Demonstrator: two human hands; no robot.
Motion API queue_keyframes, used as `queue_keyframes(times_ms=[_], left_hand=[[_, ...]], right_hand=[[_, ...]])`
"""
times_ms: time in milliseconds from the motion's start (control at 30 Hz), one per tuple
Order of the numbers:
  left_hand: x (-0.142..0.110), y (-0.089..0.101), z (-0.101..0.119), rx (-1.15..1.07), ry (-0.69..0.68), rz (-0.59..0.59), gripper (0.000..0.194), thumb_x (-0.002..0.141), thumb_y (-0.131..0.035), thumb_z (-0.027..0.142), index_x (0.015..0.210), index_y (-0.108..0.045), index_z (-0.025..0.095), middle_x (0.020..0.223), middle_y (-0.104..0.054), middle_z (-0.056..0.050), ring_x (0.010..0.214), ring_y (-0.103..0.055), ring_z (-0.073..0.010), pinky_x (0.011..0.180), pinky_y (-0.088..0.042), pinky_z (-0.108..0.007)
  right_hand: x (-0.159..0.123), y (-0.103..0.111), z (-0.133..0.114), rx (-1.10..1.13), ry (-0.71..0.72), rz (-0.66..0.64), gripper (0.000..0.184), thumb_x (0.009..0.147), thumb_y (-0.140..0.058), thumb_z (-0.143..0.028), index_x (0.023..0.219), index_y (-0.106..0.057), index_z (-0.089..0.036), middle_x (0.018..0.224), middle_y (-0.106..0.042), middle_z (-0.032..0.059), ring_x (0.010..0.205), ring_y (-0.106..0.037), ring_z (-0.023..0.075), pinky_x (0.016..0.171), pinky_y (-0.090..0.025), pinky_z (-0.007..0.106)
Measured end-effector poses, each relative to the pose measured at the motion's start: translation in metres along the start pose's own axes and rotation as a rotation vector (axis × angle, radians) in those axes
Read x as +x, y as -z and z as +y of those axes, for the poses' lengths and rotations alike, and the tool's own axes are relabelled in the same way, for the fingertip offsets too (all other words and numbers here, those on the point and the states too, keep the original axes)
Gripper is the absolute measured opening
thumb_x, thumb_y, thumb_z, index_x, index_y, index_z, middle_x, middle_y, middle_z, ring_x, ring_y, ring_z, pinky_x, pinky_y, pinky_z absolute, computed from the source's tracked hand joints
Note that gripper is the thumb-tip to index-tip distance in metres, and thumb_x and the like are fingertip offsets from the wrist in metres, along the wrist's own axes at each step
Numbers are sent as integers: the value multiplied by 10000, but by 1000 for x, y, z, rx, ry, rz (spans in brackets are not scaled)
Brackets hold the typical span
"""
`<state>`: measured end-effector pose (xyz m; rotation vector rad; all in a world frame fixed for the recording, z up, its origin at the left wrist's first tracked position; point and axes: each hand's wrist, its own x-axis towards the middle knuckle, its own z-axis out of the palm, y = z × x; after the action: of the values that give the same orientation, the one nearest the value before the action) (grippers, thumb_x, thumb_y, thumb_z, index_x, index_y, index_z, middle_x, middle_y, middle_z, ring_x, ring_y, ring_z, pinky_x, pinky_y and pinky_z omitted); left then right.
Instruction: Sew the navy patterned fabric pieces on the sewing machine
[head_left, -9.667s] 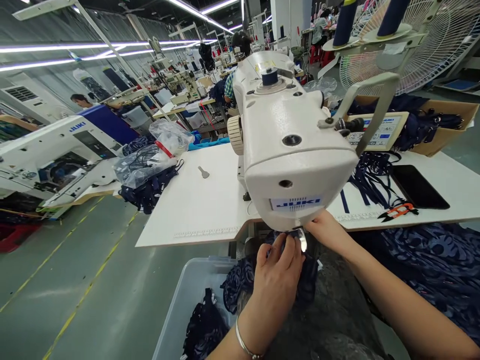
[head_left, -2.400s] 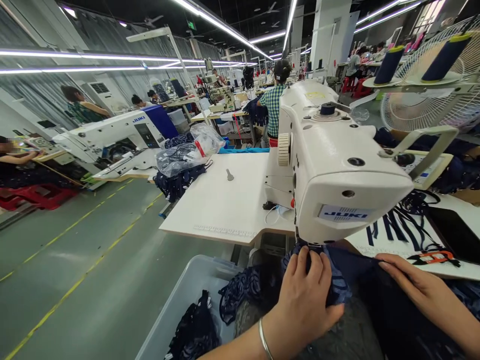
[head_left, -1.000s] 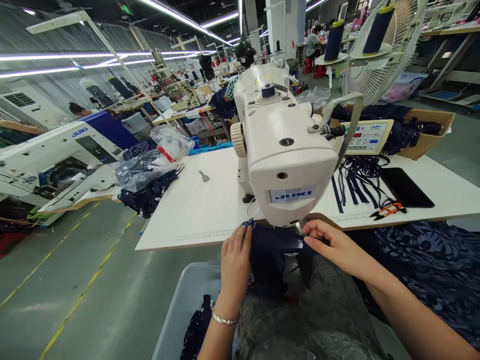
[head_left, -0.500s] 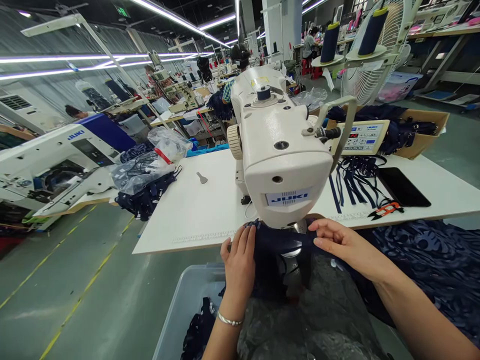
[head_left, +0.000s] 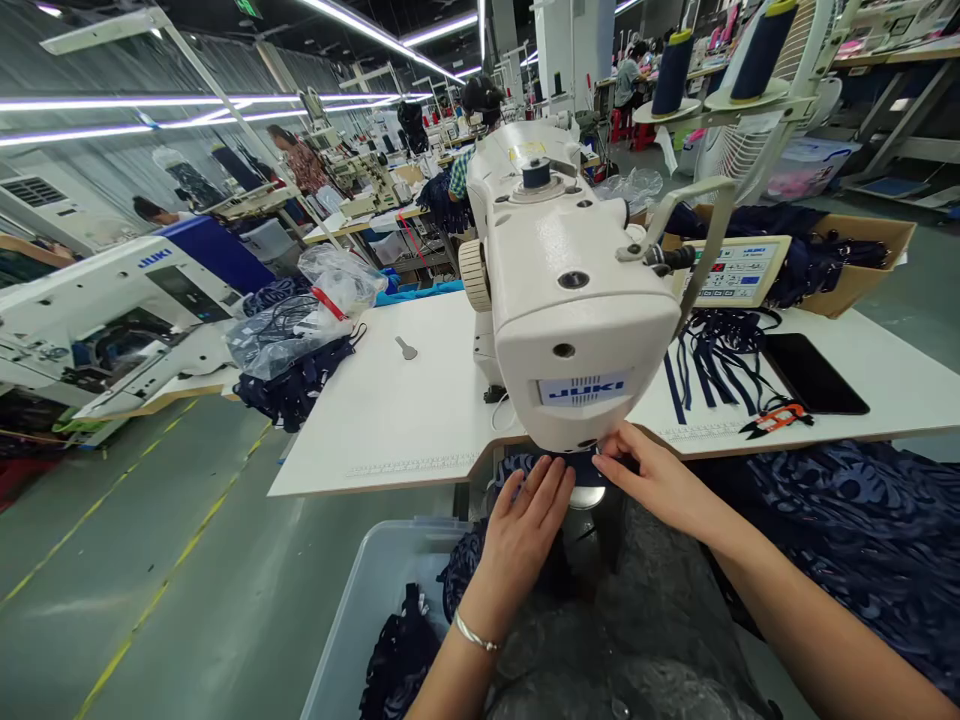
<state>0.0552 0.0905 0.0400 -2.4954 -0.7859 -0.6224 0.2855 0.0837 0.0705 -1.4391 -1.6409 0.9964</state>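
A white JUKI sewing machine (head_left: 517, 300) stands in the middle, its head over a piece of navy fabric (head_left: 583, 467). My left hand (head_left: 525, 530) lies on this fabric just left of the needle area, fingers stretched out and side by side. On the other side, close under the machine head, my right hand (head_left: 656, 485) pinches the fabric's edge between thumb and fingers. The needle and presser foot are hidden behind the machine head. Patterned navy cloth hangs below my left hand towards a clear plastic bin (head_left: 352, 610).
Right on the white table (head_left: 412, 410) lie navy straps (head_left: 716, 365), orange-handled thread snips (head_left: 776, 418) and a black phone (head_left: 814, 372). A small grey metal piece (head_left: 406, 348) lies left. Patterned cloth (head_left: 840, 540) drapes at right. Another sewing machine (head_left: 112, 320) stands left.
My left hand has moved right, closer to the needle area. My right hand has shifted left, so the hands are nearer each other, and less fabric shows between them.
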Motion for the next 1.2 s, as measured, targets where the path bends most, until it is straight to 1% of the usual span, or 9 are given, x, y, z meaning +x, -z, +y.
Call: queue_keyframes(times_ms=[167, 333, 433, 533, 667, 800, 933, 1067, 1200], left_hand=[[8, 7, 1, -54, -18, -55, 414, 990, -298, 75, 1333, -527, 113, 1422, -518, -79, 1356, -425, -188, 1127, -337, -358], [7, 5, 10, -33, 54, -42, 412, 1004, -293, 99, 1332, -534, 163, 1451, -489, -34, 1349, -428, -176, 1086, -351, -365], [8, 7, 14, -16, 99, -73, 422, 1024, -295, 151, 1397, -472, 235, 1474, -459, 11, 1348, -423, -163, 1063, -349, -355], [8, 10, 14, -44, 105, -68, 422, 1020, -301, 139, 1384, -490, 239, 1485, -442, 10, 1368, -396, -174, 1070, -328, -369], [8, 10, 15, -78, 116, -67, 418, 1005, -323, 93, 1349, -523, 219, 1474, -459, -17, 1370, -393, -170, 1096, -278, -385], [8, 8, 19, -77, 148, -55, 425, 990, -350, 60, 1343, -524, 221, 1454, -485, -31, 1358, -408, -166, 1113, -223, -401], [8, 6, 22, -79, 180, -37, 406, 992, -375, 79, 1338, -527, 229, 1441, -500, -35, 1359, -407, -167, 1106, -227, -398], [9, 4, 23, -64, 195, -51, 416, 984, -387, 76, 1344, -519, 236, 1438, -504, -37, 1362, -405, -169, 1088, -249, -399], [10, 2, 24, -44, 211, -50, 423, 975, -390, 70, 1337, -526, 242, 1433, -511, -31, 1355, -413, -167, 1073, -266, -397]], right_hand=[[-8, 0, 17, 20, 13, 13, 284, 973, -461, -453, 1193, -489, -276, 1061, -596, 54, 1031, -561, 243, 784, -466, 340], [-5, -4, 19, 5, 35, 46, 262, 968, -469, -442, 1156, -522, -268, 1016, -580, 46, 994, -562, 238, 812, -478, 361], [0, -4, 16, 2, 49, 57, 255, 964, -482, -412, 1159, -531, -254, 981, -574, 44, 950, -561, 225, 819, -485, 362], [2, -5, 16, -18, 86, 62, 248, 964, -488, -415, 1140, -552, -253, 1003, -566, 59, 960, -559, 231, 811, -504, 359], [2, -7, 20, -25, 100, 43, 287, 975, -457, -458, 1173, -572, -284, 1214, -500, 104, 1094, -533, 261, 787, -541, 354], [4, -7, 19, -46, 129, 24, 321, 990, -427, -455, 1249, -572, -334, 1383, -420, 78, 1268, -421, 285, 972, -483, 422], [10, -7, 20, -126, 192, 39, 293, 998, -409, -415, 1156, -638, -324, 1276, -517, 68, 1232, -432, 287, 1033, -418, 480], [16, -7, 25, -169, 212, 63, 295, 990, -408, -397, 960, -671, -266, 1149, -567, 82, 1184, -463, 291, 983, -448, 459], [20, -8, 27, -205, 220, 84, 312, 977, -410, -365, 779, -610, -229, 1035, -583, 90, 1091, -506, 285, 907, -478, 430]])
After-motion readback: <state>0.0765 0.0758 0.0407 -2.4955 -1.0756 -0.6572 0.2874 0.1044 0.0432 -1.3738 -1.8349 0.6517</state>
